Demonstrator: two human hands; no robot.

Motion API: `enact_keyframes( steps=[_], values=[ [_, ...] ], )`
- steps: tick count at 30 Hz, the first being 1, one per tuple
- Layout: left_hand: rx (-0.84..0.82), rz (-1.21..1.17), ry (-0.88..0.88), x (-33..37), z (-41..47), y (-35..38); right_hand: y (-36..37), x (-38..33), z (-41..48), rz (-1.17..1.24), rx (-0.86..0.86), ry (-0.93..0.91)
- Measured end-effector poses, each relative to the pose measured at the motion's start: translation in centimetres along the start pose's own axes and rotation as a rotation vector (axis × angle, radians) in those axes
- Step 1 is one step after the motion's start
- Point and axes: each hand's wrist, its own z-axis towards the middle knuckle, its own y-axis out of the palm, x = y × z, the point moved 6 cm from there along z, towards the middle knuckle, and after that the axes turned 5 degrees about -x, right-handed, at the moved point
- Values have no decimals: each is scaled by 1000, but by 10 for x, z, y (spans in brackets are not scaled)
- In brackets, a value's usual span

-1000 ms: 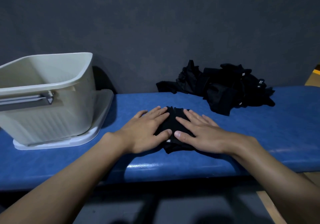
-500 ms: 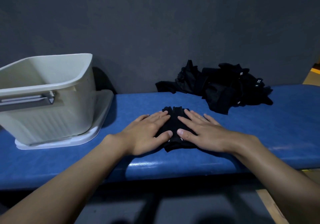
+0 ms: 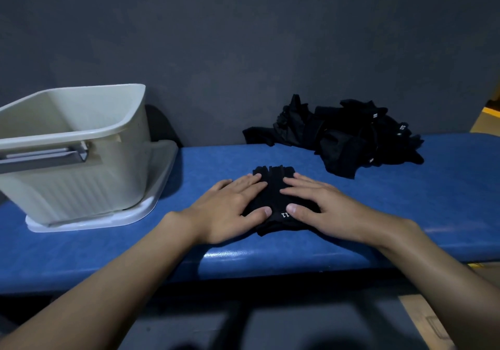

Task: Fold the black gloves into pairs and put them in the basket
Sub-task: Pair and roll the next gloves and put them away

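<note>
A stacked pair of black gloves (image 3: pixel 274 187) lies flat on the blue padded bench (image 3: pixel 405 209), finger ends pointing away from me. My left hand (image 3: pixel 230 209) presses flat on its left side and my right hand (image 3: pixel 324 206) presses flat on its right side, fingers straight, thumbs near a small white label. A loose pile of black gloves (image 3: pixel 341 138) sits at the back right against the wall. The beige plastic basket (image 3: pixel 81 117) stands at the left, tilted on a white lid.
The white lid (image 3: pixel 151 209) under the basket lies on the bench's left part. A dark grey wall (image 3: pixel 243 38) runs behind the bench. The bench's front edge is just below my wrists, with dark floor beneath.
Both hands have slid slightly toward me over the gloves, uncovering more of the finger ends. The gloves, pile and basket have stayed in place.
</note>
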Motion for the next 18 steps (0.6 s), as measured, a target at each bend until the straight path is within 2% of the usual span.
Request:
enact_keyframes(
  steps=[4,10,18],
  values=[
    [5,-28,6,-1,0,-2,-11,-11,-11,106,130,-130],
    [64,-59,40,4,-4,-11,-7,-10,-16,131,38,-109],
    [117,35,227,26,-32,-26,-8,-11,-18,118,65,-108]
  ],
)
